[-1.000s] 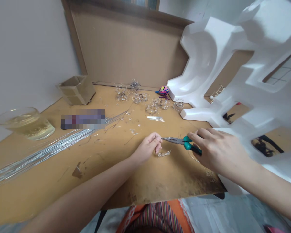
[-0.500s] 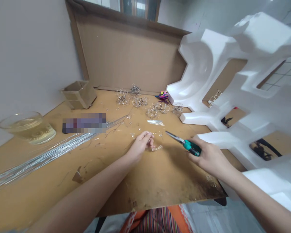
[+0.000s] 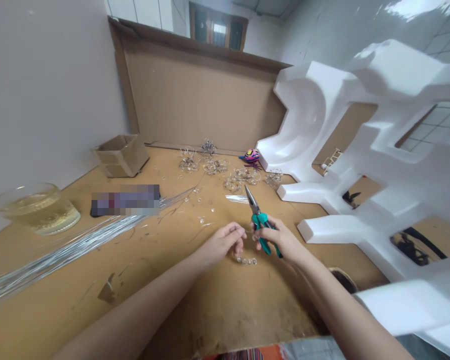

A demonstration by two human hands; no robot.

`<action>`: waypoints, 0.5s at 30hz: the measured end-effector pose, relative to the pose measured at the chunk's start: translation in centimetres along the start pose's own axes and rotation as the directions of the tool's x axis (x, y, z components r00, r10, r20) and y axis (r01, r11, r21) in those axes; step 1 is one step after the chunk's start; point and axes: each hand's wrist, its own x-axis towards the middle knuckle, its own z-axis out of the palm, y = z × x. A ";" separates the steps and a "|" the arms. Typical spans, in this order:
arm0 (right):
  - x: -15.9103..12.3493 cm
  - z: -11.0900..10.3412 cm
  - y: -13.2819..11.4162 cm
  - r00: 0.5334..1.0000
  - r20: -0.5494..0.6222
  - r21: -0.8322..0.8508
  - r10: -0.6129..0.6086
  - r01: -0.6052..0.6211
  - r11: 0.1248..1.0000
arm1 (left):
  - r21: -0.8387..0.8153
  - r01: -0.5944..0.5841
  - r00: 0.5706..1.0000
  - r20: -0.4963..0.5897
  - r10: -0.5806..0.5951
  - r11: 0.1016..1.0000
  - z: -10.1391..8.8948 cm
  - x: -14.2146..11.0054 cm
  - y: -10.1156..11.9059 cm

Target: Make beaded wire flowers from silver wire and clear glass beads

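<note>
Pinched in my left hand (image 3: 228,237) is a wire strung with clear beads (image 3: 246,261), and its beaded end hangs below my fingers. My right hand (image 3: 279,237) is closed around needle-nose pliers (image 3: 261,227) with teal handles, their jaws pointing up and away from me. The fingertips of my right hand are close to the left ones, near a short stretch of wire and what looks like a bead (image 3: 255,237). Whether the right fingertips grip that wire is hard to make out. A few loose clear beads (image 3: 201,220) lie just beyond my left hand.
Long silvery wires (image 3: 86,245) run along the left, beside a glass of yellowish liquid (image 3: 37,210) and a small cardboard box (image 3: 122,160). Several wire-and-bead pieces (image 3: 215,166) and a colourful toy (image 3: 252,156) sit at the back. White foam packing (image 3: 322,227) borders the right.
My right hand has come left to my left hand, and the pliers have turned from pointing left to pointing upward. The view has tilted up slightly, so the hands appear lower.
</note>
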 end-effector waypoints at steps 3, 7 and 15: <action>0.6 0.4 1.2 0.997 0.067 0.136 0.033 -0.042 0.990 | 0.138 -0.026 0.993 -0.113 0.041 0.990 0.0 0.1 0.0; 0.7 0.7 2.9 0.990 0.110 0.314 0.082 -0.113 0.943 | 0.141 -0.059 0.984 -0.157 0.081 0.988 0.0 0.1 0.0; 0.8 0.5 3.6 0.978 0.163 0.394 0.129 -0.185 0.900 | -0.072 0.002 0.993 -0.115 -0.010 0.997 -0.4 0.2 -0.2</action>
